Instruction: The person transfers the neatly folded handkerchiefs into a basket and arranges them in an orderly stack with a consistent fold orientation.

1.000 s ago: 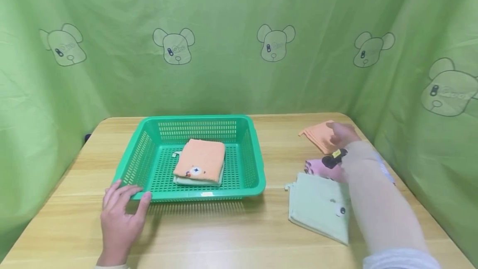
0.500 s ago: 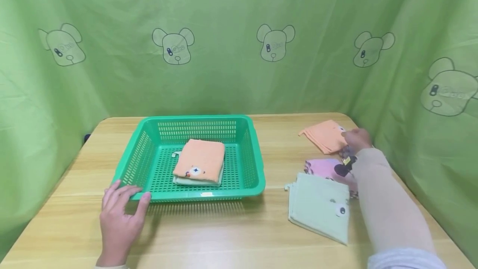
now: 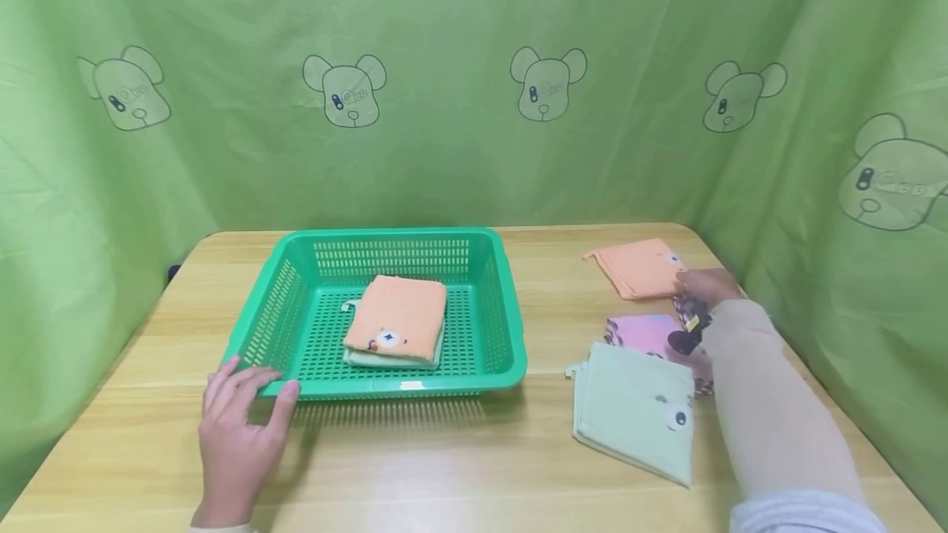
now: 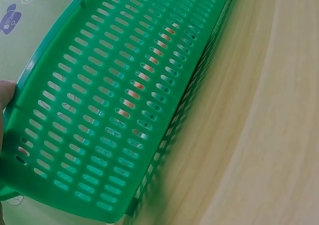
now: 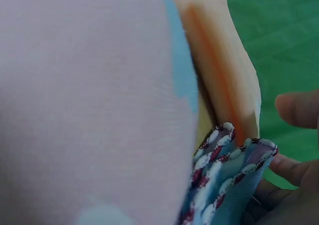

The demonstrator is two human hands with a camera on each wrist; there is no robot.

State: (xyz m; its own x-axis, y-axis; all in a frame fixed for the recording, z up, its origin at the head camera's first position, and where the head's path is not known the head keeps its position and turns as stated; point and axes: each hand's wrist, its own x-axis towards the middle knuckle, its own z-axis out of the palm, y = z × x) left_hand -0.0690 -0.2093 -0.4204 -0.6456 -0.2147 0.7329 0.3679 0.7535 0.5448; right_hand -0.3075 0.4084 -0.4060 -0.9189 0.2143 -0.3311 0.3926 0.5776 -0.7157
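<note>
My left hand [image 3: 240,434] grips the near left corner of the green plastic basket [image 3: 511,352], thumb and fingers over its rim. Inside the basket lies a folded orange towel [image 3: 400,315] with a bear face, on top of a pale green one [image 3: 355,359]. At the right, my blurred right hand [image 3: 709,285] is by the near right corner of another folded orange towel [image 3: 637,270]. In the right wrist view, a finger [image 5: 299,108] sticks out straight, apart from the cloth, while others touch the edge of a bluish towel [image 5: 234,185] with braided trim.
A pink towel [image 3: 644,331] lies before the right hand, partly under a pale green folded towel [image 3: 633,410] with an eye design. The wooden table [image 3: 444,467] ends at a green curtain [image 3: 444,171] at the back and sides.
My right hand has moved right, off the middle of the orange towel to its near right corner. That towel has shifted and turned slightly leftward. The left hand and basket stay put.
</note>
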